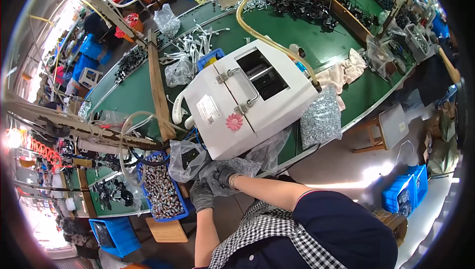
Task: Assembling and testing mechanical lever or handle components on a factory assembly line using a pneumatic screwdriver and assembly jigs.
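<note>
Both my hands wear grey knitted gloves and are close together at the table's near edge. My right hand [224,178] is closed on a clear plastic bag [244,166] with small silvery parts inside. Just left of it and lower, my left hand [201,196] has its fingers curled at the same bag's near side; its fingertips are partly hidden. Beside my hands lies another open clear bag [187,161] with small dark pieces in it. A white box-shaped machine [225,103] with a metal handle, a dark window and a pink flower sticker stands right behind the bags.
Left of my hands, a blue tray [185,208] is full of small metal parts. A filled bag of silvery pieces [321,118] and a cream cloth [341,73] lie right of the machine. A yellowish hose [242,16] arches over the green table [217,29]. A stool [386,128] stands at right.
</note>
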The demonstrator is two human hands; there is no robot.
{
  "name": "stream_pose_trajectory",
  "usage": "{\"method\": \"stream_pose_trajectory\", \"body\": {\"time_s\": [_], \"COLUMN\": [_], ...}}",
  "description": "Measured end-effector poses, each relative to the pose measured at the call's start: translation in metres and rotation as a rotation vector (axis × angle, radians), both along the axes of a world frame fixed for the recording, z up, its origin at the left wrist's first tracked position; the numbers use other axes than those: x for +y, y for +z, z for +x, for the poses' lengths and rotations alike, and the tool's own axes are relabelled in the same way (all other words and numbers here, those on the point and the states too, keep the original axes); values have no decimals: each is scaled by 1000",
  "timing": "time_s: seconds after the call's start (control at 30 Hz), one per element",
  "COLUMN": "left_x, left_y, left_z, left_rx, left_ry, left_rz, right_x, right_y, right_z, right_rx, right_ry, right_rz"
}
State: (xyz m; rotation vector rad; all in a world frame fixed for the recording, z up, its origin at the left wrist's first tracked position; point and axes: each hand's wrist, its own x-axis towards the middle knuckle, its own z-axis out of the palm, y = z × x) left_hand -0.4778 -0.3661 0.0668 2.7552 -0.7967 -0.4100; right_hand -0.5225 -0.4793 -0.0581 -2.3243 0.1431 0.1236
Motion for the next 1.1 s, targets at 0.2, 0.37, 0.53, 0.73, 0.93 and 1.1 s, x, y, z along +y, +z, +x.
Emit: {"method": "stream_pose_trajectory", "body": {"time_s": [0.2, 0.37, 0.53, 0.73, 0.93, 1.1], "left_x": [-5, 1, -2, 20, 61, 43], "left_y": [13, 11, 28, 4, -2, 35], "left_z": [-6, -7, -12, -23, -36, -63], "left_rx": [36, 29, 108, 142, 21, 135], "left_ry": [83, 102, 109, 212, 207, 299], "left_rz": [-119, -165, -1, -279, -294, -446], "right_x": [-27, -27, -41, -62, -103, -194], "right_y": [32, 45, 69, 154, 235, 277], "right_z": [-3, 0, -13, -59, -132, -171], "right_rx": [120, 157, 220, 492, 579, 227], "right_ry": [16, 15, -50, -206, -340, -169], "right_rz": [92, 207, 546, 1490, 1948, 1994]}}
